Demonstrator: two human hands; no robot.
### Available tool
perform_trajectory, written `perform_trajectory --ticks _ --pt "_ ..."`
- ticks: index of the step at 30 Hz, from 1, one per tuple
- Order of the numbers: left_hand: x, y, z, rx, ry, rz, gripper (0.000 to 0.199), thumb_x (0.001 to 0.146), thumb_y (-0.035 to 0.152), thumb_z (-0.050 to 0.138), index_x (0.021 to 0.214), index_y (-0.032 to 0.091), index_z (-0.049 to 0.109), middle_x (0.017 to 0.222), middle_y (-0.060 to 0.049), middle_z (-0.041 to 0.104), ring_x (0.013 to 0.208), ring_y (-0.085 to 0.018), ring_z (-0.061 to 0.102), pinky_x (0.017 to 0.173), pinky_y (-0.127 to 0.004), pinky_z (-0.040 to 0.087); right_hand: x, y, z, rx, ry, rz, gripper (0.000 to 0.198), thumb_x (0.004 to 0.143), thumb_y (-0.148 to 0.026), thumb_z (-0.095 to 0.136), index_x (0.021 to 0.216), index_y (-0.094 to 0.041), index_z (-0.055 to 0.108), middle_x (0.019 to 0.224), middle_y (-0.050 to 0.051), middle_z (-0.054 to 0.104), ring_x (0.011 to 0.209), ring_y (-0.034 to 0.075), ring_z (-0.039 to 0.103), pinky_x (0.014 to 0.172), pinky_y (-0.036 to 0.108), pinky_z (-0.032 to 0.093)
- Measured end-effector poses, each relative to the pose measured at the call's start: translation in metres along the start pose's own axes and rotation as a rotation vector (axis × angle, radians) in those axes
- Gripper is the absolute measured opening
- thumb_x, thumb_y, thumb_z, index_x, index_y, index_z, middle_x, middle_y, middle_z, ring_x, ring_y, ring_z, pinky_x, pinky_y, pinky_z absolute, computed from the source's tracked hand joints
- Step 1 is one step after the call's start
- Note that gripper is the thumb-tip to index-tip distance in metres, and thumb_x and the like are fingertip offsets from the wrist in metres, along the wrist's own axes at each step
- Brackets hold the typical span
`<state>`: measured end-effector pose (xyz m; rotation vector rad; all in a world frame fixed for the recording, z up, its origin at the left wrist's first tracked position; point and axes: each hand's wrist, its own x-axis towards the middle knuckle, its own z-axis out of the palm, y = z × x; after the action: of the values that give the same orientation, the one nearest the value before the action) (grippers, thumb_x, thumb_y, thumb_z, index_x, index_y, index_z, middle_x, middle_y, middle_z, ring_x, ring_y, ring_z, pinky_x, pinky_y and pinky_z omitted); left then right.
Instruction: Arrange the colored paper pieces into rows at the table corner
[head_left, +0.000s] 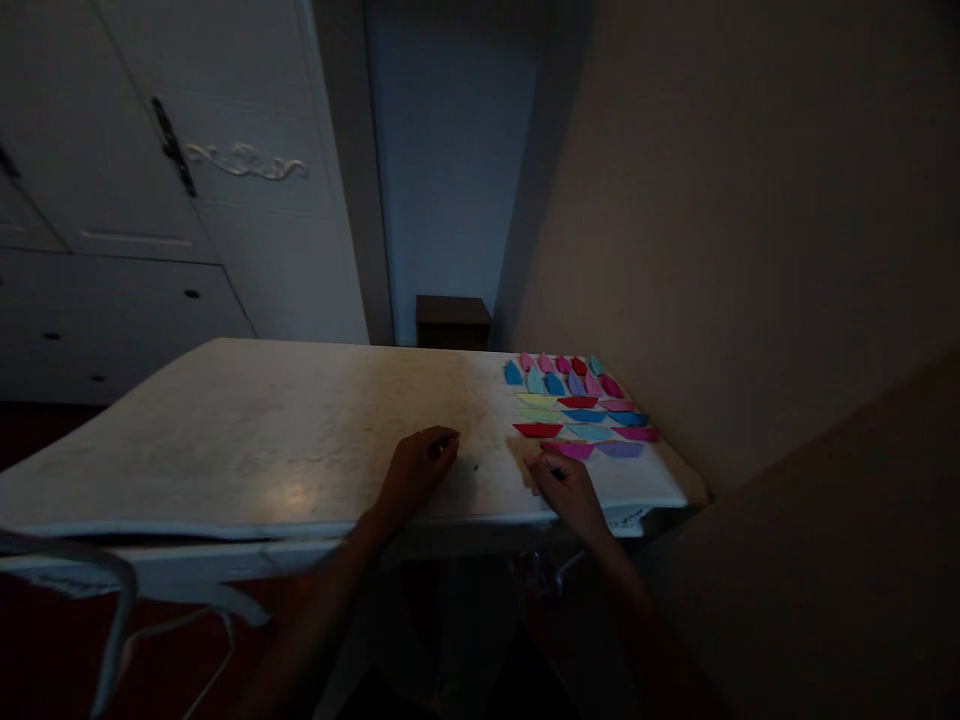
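Observation:
My left hand (426, 458) is held over the front part of the white table (247, 430). Its fingers are curled, thumb and fingertips drawn together, and nothing shows between them. To the right, my right hand (568, 487) has its fingers bent inward too, with no object visible in them. It is close to a magenta folded paper boat (571, 451), which it partly overlaps in view. Beside that lies a purple paper boat (621, 450). Behind them, several more paper boats in red, blue, pink, green and yellow form rows, among them a red boat (538, 430).
A wall (712, 250) rises along the table's right side. White cabinets (247, 230) stand behind on the left, and a small brown cabinet (453, 312) beyond the far edge. A pale curved metal frame (124, 600) is at lower left. One dark speck (475, 467) marks the tabletop.

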<state>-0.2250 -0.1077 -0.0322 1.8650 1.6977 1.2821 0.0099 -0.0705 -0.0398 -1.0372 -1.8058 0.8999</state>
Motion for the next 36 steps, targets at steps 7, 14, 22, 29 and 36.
perform_trajectory --ticks 7,14,22,29,36 --pt "-0.010 -0.025 -0.049 -0.243 -0.012 -0.168 0.023 0.074 0.025 0.054 0.086 0.017 0.072 0.076 -0.003 0.072 0.069 -0.017 0.065 0.065 -0.026 0.048 0.024 -0.033 0.068 0.013 -0.238 -0.016 0.045 0.089 -0.045 0.051 0.052 -0.020 0.054 0.052 -0.002 0.053 0.052 0.012 0.049 0.054 0.024 0.036" --pt "-0.016 -0.033 -0.063 -0.430 0.025 -0.176 0.015 0.068 0.022 0.050 0.063 0.017 0.063 0.061 0.001 0.061 0.061 -0.012 0.053 0.059 -0.023 0.042 0.055 -0.058 0.133 -0.226 -0.333 -0.057 0.036 0.088 -0.035 0.050 0.056 -0.019 0.057 0.055 -0.001 0.054 0.055 0.012 0.050 0.053 0.024 0.029" --pt "-0.020 -0.031 -0.062 -0.590 0.112 -0.256 0.014 0.067 0.023 0.048 0.061 0.017 0.059 0.056 0.002 0.053 0.056 -0.011 0.047 0.055 -0.023 0.036 0.043 -0.053 0.138 -0.370 -0.258 -0.150 0.038 0.089 -0.040 0.050 0.058 -0.019 0.055 0.055 -0.001 0.054 0.054 0.012 0.048 0.054 0.025 0.026" --pt "-0.019 -0.030 -0.063 -0.589 0.137 -0.268 0.014 0.067 0.024 0.049 0.061 0.016 0.060 0.055 0.002 0.052 0.054 -0.011 0.045 0.053 -0.022 0.034 0.040 -0.054 0.135 -0.307 -0.270 -0.143 0.038 0.088 -0.039 0.051 0.056 -0.018 0.051 0.054 -0.002 0.050 0.053 0.011 0.046 0.053 0.024 0.026" --pt "-0.018 -0.032 -0.061 -0.634 0.162 -0.292 0.013 0.066 0.023 0.051 0.061 0.016 0.060 0.057 0.001 0.055 0.055 -0.011 0.047 0.053 -0.022 0.035 0.040 -0.054 0.133 -0.297 -0.280 -0.162 0.038 0.089 -0.039 0.050 0.057 -0.018 0.051 0.053 -0.002 0.050 0.053 0.011 0.045 0.053 0.024 0.026"
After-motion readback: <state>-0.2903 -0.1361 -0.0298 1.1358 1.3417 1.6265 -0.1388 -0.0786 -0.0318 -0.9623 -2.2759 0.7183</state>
